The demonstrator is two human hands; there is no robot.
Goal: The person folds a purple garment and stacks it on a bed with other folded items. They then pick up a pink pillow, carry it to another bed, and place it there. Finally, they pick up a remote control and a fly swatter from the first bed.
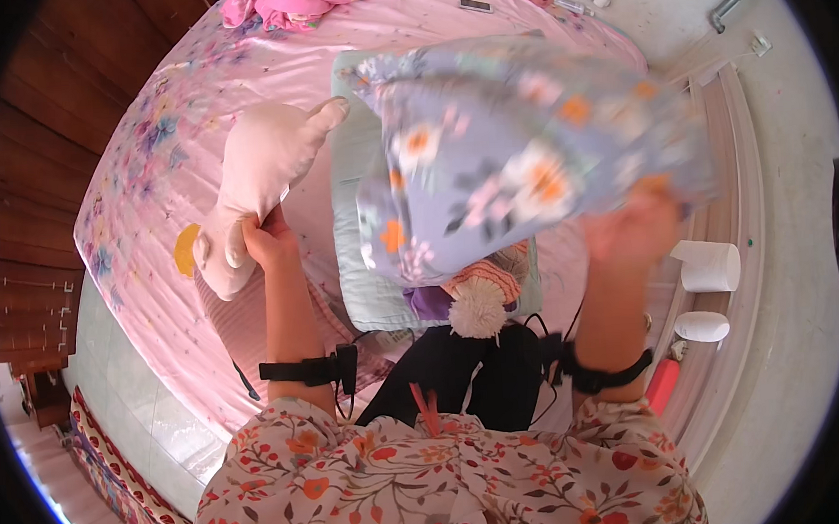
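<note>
My left hand (270, 240) grips a pale pink plush toy (261, 153), which hangs over the left part of the bed. My right hand (635, 226) is blurred and holds the lower right edge of a grey-blue floral fabric piece (485, 159), perhaps a pillowcase. Beneath that fabric lies a pale green pad or folded cloth (359, 265). On the pad's near end, a knitted item with a cream pom-pom (477, 307) rests by a purple cloth (427, 303), both partly covered by the floral fabric.
A pink floral sheet (193, 153) covers the bed. A phone (476, 5) and bunched pink fabric (299, 1) lie at its far side. On the right ledge stand a white paper roll (711, 266), a white container (702, 326) and a red object (663, 386).
</note>
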